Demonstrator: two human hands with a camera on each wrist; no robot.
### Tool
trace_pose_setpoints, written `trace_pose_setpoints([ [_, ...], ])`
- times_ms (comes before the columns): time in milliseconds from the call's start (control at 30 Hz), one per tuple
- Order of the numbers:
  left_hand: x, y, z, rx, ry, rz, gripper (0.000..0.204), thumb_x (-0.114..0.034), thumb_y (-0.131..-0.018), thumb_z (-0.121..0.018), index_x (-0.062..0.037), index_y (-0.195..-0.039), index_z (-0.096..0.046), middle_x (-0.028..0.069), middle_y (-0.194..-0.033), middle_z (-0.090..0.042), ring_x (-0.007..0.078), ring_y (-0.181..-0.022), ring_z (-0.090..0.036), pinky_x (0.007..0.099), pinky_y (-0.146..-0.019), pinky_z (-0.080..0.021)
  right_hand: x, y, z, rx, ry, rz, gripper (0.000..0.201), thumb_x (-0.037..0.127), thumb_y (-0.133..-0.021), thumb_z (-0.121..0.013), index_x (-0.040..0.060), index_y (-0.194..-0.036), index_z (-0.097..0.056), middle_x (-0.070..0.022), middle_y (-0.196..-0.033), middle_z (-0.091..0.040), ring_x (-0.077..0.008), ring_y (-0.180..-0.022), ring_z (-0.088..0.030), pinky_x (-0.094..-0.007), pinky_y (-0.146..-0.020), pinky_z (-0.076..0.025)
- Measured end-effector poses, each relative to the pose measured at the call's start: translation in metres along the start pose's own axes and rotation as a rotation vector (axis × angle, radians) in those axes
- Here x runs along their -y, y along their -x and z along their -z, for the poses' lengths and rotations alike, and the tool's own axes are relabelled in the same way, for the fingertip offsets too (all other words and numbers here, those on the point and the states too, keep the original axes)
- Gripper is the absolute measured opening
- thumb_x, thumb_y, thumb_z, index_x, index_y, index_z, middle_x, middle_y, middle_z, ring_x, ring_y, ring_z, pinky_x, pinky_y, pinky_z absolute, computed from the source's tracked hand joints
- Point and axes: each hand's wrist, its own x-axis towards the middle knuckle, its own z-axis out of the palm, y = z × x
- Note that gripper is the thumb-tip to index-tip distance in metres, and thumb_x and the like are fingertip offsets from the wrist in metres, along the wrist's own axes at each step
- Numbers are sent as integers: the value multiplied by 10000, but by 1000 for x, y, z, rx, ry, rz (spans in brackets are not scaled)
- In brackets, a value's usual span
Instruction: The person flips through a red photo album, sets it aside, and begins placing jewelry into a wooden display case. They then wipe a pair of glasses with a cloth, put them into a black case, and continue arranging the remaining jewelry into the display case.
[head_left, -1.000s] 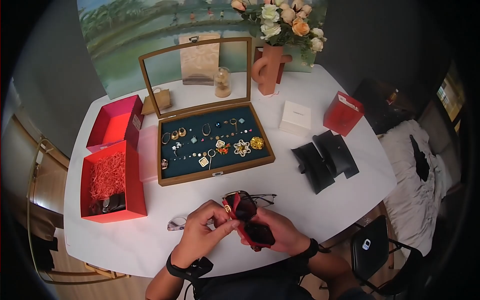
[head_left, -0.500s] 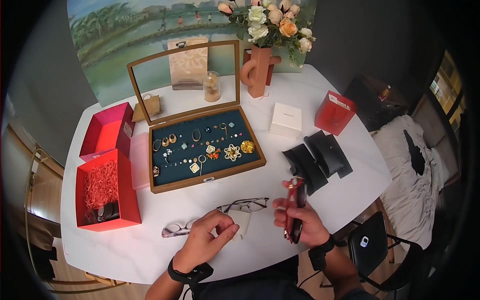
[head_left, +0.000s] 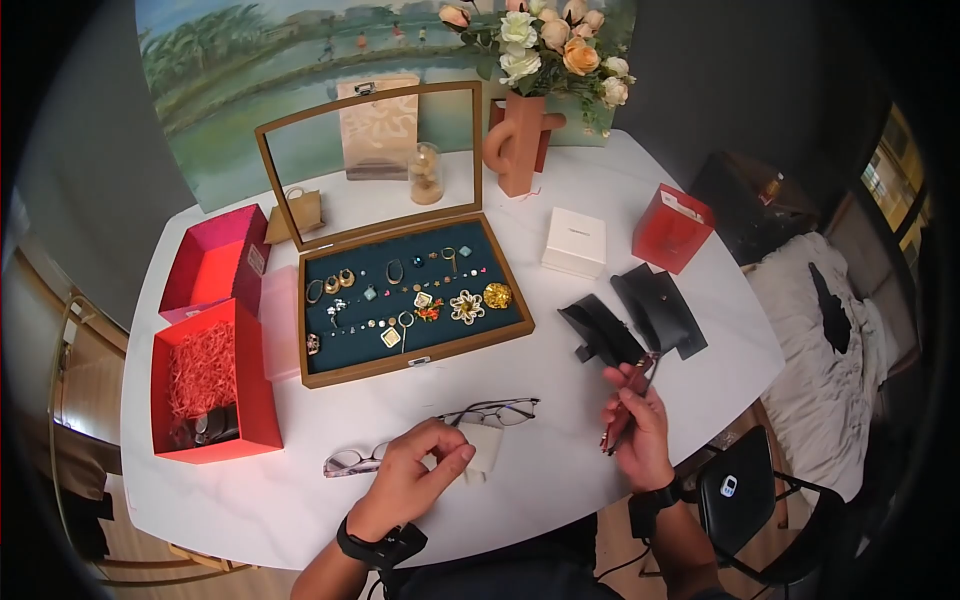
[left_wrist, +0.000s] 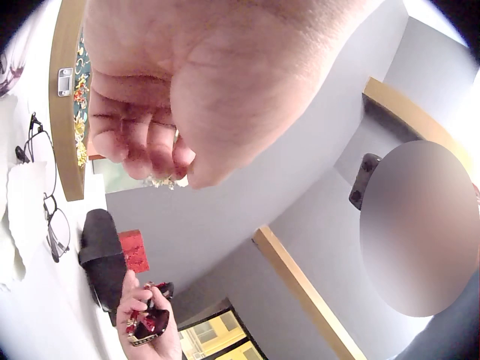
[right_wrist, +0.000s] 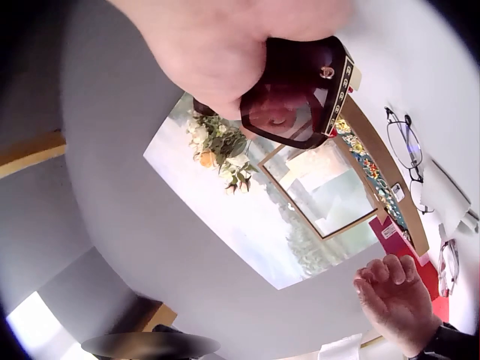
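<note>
Red-framed dark sunglasses (head_left: 628, 400) are gripped by my right hand (head_left: 648, 445) at the right front of the table; their lens and studded temple (right_wrist: 339, 97) show large in the right wrist view. Just beyond them lie two black soft cases (head_left: 604, 332) (head_left: 662, 312). My left hand (head_left: 408, 482) hovers, fingers loosely curled with nothing visible in them, beside a pale cloth (head_left: 484, 447). Thin-framed eyeglasses (head_left: 505, 408) lie behind the cloth, and another pair (head_left: 348, 463) lies left of that hand, partly hidden by it.
A jewellery case (head_left: 420, 362) stands with its glass lid raised at the centre. Two red boxes (head_left: 262, 400) (head_left: 196, 258) are at left. At the back right are a white box (head_left: 574, 243), a red bag (head_left: 672, 235) and a flower vase (head_left: 518, 145).
My right hand has carried the sunglasses away from my left hand, rightward to near the black cases, and turned them edge-on. My left hand has let go of them. The nearer black case has shifted slightly.
</note>
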Motion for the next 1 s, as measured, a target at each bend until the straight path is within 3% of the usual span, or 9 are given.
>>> trace_pose_setpoints([
  [167, 14, -2, -2, -90, 190, 54, 183, -45, -908, -699, -17, -1072, -623, 53, -1001, -629, 119, -838, -611, 260, -773, -515, 14, 14, -5, 78, 61, 165, 355, -17, -916, -554, 28, -1268, -543, -160, -1229, -659, -159, -741, -601, -312, -660, -489],
  [267, 11, -7, -1, -63, 234, 21, 420, 9, -880, -713, -65, -1251, -530, 43, -1118, -583, 129, -989, -603, 268, -845, -514, 25, 32, -17, 213, 64, 208, 381, 4, -878, -614, 15, -1252, -543, -201, -1173, -673, -183, -665, -602, -323, -611, -487],
  [367, 3, -8, -1, -92, 130, -8, 643, 30, -795, -775, -83, -1353, -474, 81, -1317, -488, 183, -1153, -569, 330, -955, -517, 38, 55, -35, 289, 5, 121, 426, 71, -825, -714, 12, -1205, -529, -208, -1138, -677, -188, -650, -617, -325, -578, -486],
  [433, -2, -9, 1, 8, -37, -122, 809, 31, -715, -818, -95, -1413, -429, 101, -1452, -371, 237, -1268, -514, 381, -1058, -468, 42, 65, -36, 324, -37, 18, 454, 97, -803, -751, 7, -1186, -525, -238, -1091, -678, -200, -666, -635, -343, -588, -517],
  [467, -1, -9, 1, 20, -9, -107, 761, -1, -713, -819, -76, -1385, -468, 123, -1463, -400, 267, -1304, -501, 403, -1110, -417, 46, 69, -42, 366, -58, -20, 458, 99, -802, -758, 3, -1183, -523, -243, -1081, -679, -206, -671, -637, -351, -608, -526],
  [633, 3, -6, 3, 87, 108, -194, 590, -12, -747, -792, -59, -1293, -575, 146, -1392, -528, 296, -1303, -519, 380, -1065, -441, 44, 66, -46, 540, -49, -217, 408, 84, -842, -747, -1, -1175, -529, -237, -1059, -687, -218, -712, -647, -359, -642, -523],
  [800, 5, -5, 10, 127, 115, -195, 395, 11, -756, -773, -48, -1134, -677, 127, -1314, -608, 294, -1224, -588, 376, -1034, -462, 50, 57, -50, 699, -43, -304, 437, 38, -853, -724, 5, -1232, -508, -152, -831, -638, -188, -687, -604, -308, -620, -482],
  [933, 9, -4, 11, 139, 101, -187, 368, 18, -750, -770, -41, -1104, -688, 127, -1286, -624, 292, -1202, -600, 381, -1022, -473, 71, 50, -45, 759, -1, -196, 524, 23, -841, -732, -11, -1287, -458, -159, -823, -633, -188, -702, -608, -290, -585, -468],
  [1000, 4, -4, 9, 147, 102, -177, 327, -22, -768, -773, -31, -1085, -694, 145, -1269, -630, 297, -1185, -609, 380, -1010, -478, 79, 48, -49, 664, -98, -103, 616, 94, -812, -773, 25, -1331, -449, -121, -787, -576, -188, -650, -562, -302, -549, -460],
])
